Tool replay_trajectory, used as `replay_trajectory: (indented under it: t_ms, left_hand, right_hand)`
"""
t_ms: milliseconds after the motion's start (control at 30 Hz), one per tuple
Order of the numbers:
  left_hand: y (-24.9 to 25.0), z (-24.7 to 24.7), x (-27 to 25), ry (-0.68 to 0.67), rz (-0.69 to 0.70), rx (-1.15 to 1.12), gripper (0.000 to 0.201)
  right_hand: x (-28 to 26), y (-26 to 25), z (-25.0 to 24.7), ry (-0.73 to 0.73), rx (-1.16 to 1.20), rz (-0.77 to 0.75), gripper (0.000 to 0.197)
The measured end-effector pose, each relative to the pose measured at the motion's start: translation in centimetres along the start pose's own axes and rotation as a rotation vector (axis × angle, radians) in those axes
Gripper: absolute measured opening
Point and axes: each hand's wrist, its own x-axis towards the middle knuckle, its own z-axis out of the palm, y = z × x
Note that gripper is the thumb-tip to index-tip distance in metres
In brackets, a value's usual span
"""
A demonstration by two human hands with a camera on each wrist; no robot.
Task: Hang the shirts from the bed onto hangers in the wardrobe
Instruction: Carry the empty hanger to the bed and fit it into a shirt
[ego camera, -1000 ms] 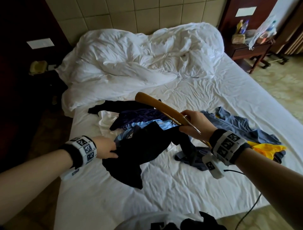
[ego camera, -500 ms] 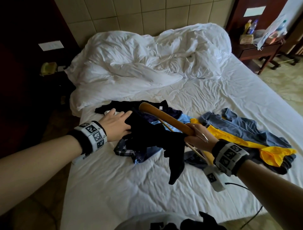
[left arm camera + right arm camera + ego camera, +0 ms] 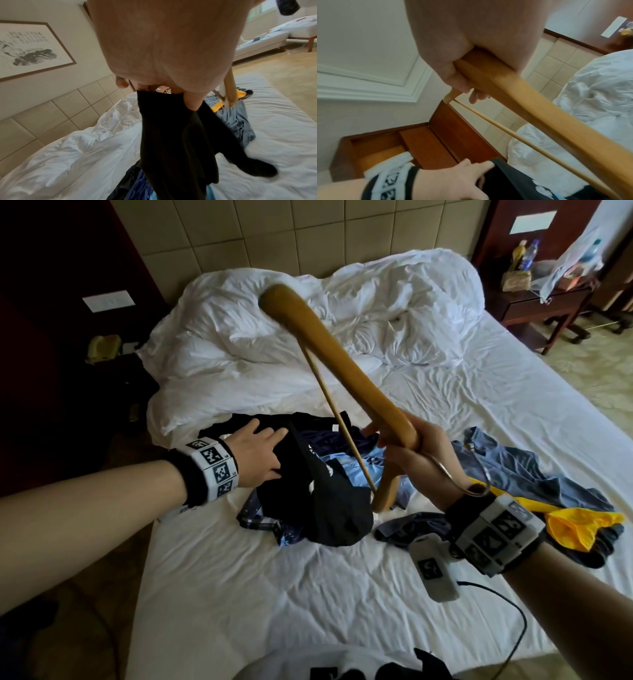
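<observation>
A wooden hanger (image 3: 342, 354) points up and away over the bed. My right hand (image 3: 411, 453) grips it at its middle, by the metal hook; the same grip on the hanger (image 3: 539, 102) shows in the right wrist view. A black shirt (image 3: 329, 501) lies crumpled on a pile of clothes on the white sheet. My left hand (image 3: 260, 453) holds its upper edge. In the left wrist view the black shirt (image 3: 175, 142) hangs down from the curled fingers (image 3: 192, 102). A light blue shirt (image 3: 359, 463) and dark blue clothes lie under it.
A blue-grey shirt (image 3: 534, 474) and a yellow garment (image 3: 582, 525) lie to the right on the bed (image 3: 308, 594). A bunched white duvet (image 3: 376, 330) fills the head end. A wooden nightstand (image 3: 544, 302) with bottles stands at the back right. A black cable (image 3: 496, 604) trails from my right wrist.
My right hand has swung the hanger's far end up from low over the clothes. The black shirt no longer drapes by that hand and lies lower on the pile. My left hand stays on it.
</observation>
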Motion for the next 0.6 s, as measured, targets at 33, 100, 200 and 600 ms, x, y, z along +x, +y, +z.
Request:
replay_trajectory:
  t_ms: [33, 100, 200, 600]
  left_hand:
    - [0.2, -0.1, 0.0, 0.003, 0.009, -0.001, 0.044]
    - [0.6, -0.5, 0.0, -0.004, 0.028, -0.015, 0.044]
    - [0.9, -1.4, 0.0, -0.038, 0.052, -0.054, 0.046]
    - [1.4, -3.0, -1.3, 0.046, 0.028, -0.217, 0.045]
  right_hand:
    - [0.1, -0.8, 0.0, 0.019, 0.031, -0.021, 0.037]
    - [0.4, -2.3, 0.3, 0.042, 0.125, -0.083, 0.032]
    - [0.6, -3.9, 1.5, 0.059, 0.231, -0.164, 0.028]
    - [0.5, -2.2, 5.8, 0.183, 0.294, -0.116, 0.026]
